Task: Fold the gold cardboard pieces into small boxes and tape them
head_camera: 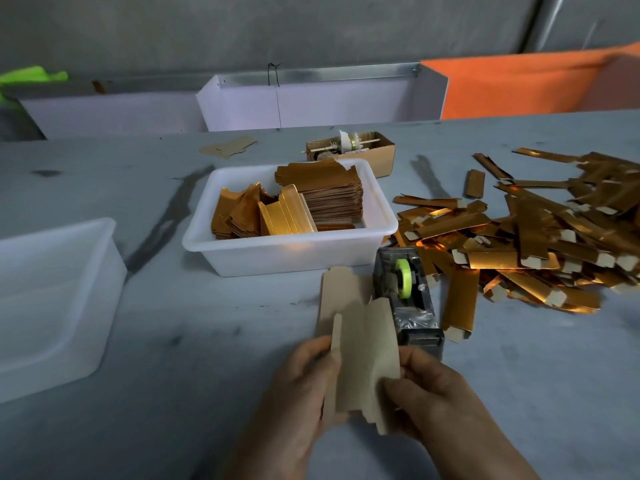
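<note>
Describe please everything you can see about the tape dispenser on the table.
The tape dispenser is a dark grey block, worn and shiny, and looks heavy. It stands upright on the grey table, cutter end toward the person. A bright green tape roll sits in its cradle. The cardboard piece that both hands hold overlaps its left side; finished gold boxes lie to its right.

Partly folded cardboard blank [363, 355], brown side up, beside tape dispenser [408, 299]; flat gold blanks [325, 195] stacked in white tub [291, 258]; folded boxes [540, 237] heaped right.

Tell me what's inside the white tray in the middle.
The white tray holds a tall stack of flat gold cardboard pieces and looser pieces leaning beside it. The tray floor under them is hidden.
</note>
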